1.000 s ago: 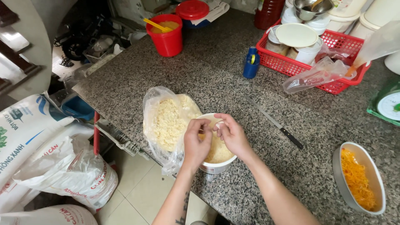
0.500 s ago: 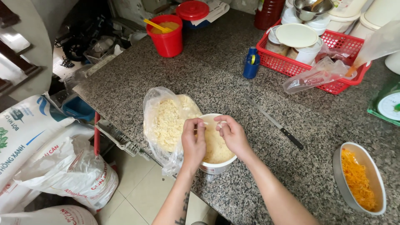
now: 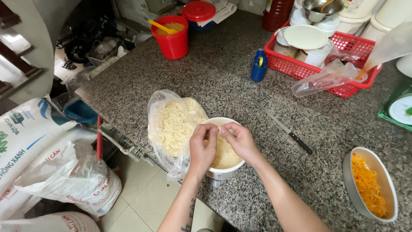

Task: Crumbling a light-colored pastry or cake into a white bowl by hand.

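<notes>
Both my hands are over the white tub (image 3: pixel 223 172), which sits at the near edge of the granite worktop (image 3: pixel 214 77), touching the clear bag of pale crumbs (image 3: pixel 171 124) on its left. My left hand (image 3: pixel 202 148) curls in, fingertips pinched on something small over the tub's yellowish fill; my right hand (image 3: pixel 239 139) mirrors it, thumb and forefinger nipped together right against the left. Each grip is nearly closed, and what sits between the fingers is too small to tell, maybe a bit of the crumb mix. To do this well, I judge, keep the pinch low over the tub so whatever breaks off drops inside, and work with fingertips only, not the palm. Wrists are bent down, both forearms come up from the near edge and meet in a vee, knuckles towards me. Further right a knife (image 3: pixel 283 126) lies flat on the worktop, well apart, and a bowl of orange shreds (image 3: pixel 371 184) waits at the near right. Red bucket (image 3: pixel 171 36) and red basket (image 3: pixel 356 45) stand far back
</notes>
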